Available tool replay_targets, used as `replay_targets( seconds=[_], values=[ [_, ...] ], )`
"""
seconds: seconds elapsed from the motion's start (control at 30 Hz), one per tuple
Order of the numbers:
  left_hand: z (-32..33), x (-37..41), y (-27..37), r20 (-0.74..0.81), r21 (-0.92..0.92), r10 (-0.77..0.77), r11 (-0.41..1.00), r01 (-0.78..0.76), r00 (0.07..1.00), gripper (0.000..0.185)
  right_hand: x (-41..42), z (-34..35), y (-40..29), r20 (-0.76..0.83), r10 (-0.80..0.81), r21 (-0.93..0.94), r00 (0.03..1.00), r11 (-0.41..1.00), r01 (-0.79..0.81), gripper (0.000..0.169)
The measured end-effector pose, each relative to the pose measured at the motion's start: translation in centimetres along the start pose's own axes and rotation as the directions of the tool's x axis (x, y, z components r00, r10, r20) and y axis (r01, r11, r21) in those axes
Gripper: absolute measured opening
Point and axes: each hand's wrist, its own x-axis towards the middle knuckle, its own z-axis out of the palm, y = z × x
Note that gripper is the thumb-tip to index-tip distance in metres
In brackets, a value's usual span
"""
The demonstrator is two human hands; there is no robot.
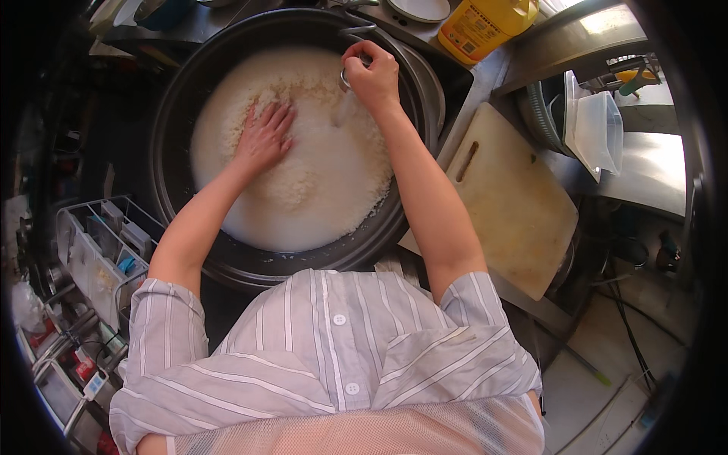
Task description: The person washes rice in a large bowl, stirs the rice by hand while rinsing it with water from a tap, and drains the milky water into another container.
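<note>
A large dark round pot (170,122) in front of me holds cloudy white water (335,170) with white rice grains (290,185) in it. My left hand (267,133) lies palm down at the rice's surface, fingers somewhat spread and their tips partly among wet grains. Over the pot's far right side, my right hand (372,71) is closed around the metal end of what looks like a faucet spout (344,79). A thin stream of water (339,114) seems to fall below it into the pot. The fingers hide most of the spout.
To the right a worn white cutting board (512,210) lies slanted near the pot. A yellow plastic jug (486,28) stands at the far right, beside a white bowl (420,7). Clear plastic containers (597,131) sit on a shelf. At left is a wire rack (105,250).
</note>
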Motion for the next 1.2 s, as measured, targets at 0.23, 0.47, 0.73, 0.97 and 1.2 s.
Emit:
replay_targets(
  seconds=[0.23, 0.47, 0.73, 0.97, 1.2],
  values=[
    [1.1, -5.8, 3.3, 0.197, -0.267, 0.319, 0.927, -0.263, 0.927, 0.05, 0.5, 0.1, 0.1, 0.0, -0.036, -0.021, 0.999, 0.999, 0.036, 0.014],
    [-1.6, -1.7, 10.1, 0.192, -0.557, 0.513, 0.759, -0.338, 0.836, 0.061, 0.7, 0.2, 0.8, -0.018, -0.04, -0.03, 0.999, 0.999, 0.04, 0.014],
    [3.9, 0.5, 7.8, 0.189, -0.438, 0.07, 0.899, 0.02, 0.979, 0.058, 0.8, 0.4, 0.5, 0.011, -0.003, -0.032, 1.0, 0.999, 0.003, 0.016],
    [5.7, 1.9, 4.1, 0.545, -0.413, 0.065, 0.888, 0.2, 0.836, 0.031, 0.7, 0.8, 0.3, -0.004, -0.022, 0.003, 1.0, 1.0, 0.022, 0.016],
    [2.9, 0.9, 8.3, 0.015, -0.476, 0.274, 0.848, -0.235, 0.962, 0.037, 0.8, 0.6, 0.4, 0.022, -0.008, -0.003, 1.0, 1.0, 0.008, 0.014]
  ],
)
